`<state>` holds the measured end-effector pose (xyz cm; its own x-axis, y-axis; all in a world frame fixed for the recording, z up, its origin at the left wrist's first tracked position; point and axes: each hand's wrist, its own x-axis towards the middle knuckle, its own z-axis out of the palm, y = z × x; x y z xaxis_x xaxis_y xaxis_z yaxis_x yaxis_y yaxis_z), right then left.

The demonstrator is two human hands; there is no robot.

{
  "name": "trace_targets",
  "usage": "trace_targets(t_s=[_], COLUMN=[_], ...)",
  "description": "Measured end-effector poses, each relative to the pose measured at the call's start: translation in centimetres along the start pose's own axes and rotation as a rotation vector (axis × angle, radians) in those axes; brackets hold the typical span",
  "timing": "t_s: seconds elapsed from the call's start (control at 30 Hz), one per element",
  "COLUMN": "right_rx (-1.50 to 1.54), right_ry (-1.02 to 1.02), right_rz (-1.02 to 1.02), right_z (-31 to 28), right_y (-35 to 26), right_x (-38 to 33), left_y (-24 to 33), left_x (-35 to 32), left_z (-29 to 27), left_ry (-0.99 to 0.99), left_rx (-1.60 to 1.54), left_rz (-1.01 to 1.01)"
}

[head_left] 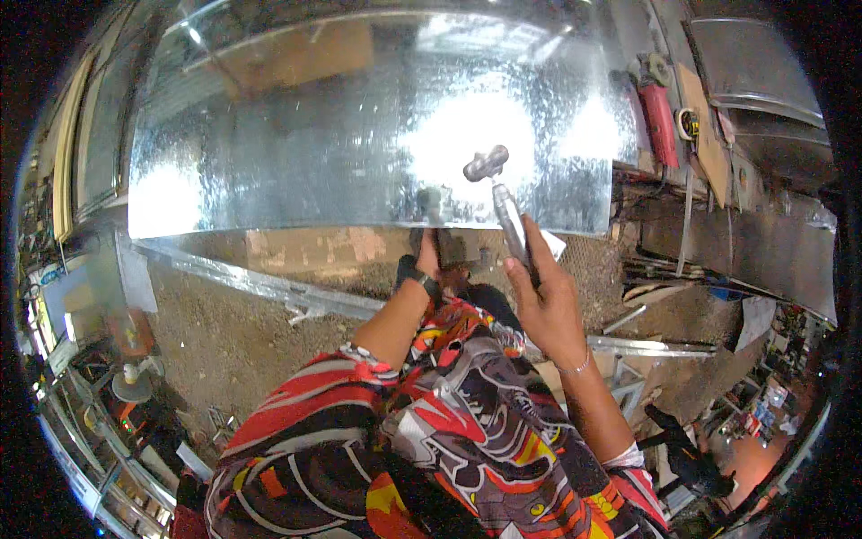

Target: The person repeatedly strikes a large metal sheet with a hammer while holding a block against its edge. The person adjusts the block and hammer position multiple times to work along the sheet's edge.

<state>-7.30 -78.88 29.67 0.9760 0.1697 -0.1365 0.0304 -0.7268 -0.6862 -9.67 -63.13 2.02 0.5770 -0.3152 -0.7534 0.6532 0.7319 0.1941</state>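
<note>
A glossy metal sheet (296, 153), likely slick, lies with its near edge by the left hand (429, 258), whose fingers' state cannot be told. A hammer (506, 208), probably head-heavy and best gripped low, fills the right hand (549, 301), fingers clamped round its handle. A red power tool (659, 124) and tape measure (689, 124) crowd the sheet's right side.

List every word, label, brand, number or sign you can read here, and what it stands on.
No text can be read.
Silver-handled metal hammer: no lettering discernible.
Large shiny grey metal sheet: none discernible.
Small yellow-and-black tape measure: any marking too small.
Long red-bodied tool: any marking too blurred.
</note>
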Motion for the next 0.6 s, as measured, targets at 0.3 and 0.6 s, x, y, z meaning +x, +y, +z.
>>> trace_targets(t_s=[0.3,0.6], right_rx=[-0.085,0.116], right_ry=[-0.225,0.108], right_rz=[0.158,0.093], right_z=[3.4,-0.9], right_y=[3.0,-2.7], right_x=[-2.7,0.6], left_y=[-1.5,-0.2], left_x=[0.1,0.0], left_z=[-0.4,-0.3], left_ry=[-0.118,-0.024], left_rx=[-0.218,-0.163], left_rz=[-0.038,-0.117])
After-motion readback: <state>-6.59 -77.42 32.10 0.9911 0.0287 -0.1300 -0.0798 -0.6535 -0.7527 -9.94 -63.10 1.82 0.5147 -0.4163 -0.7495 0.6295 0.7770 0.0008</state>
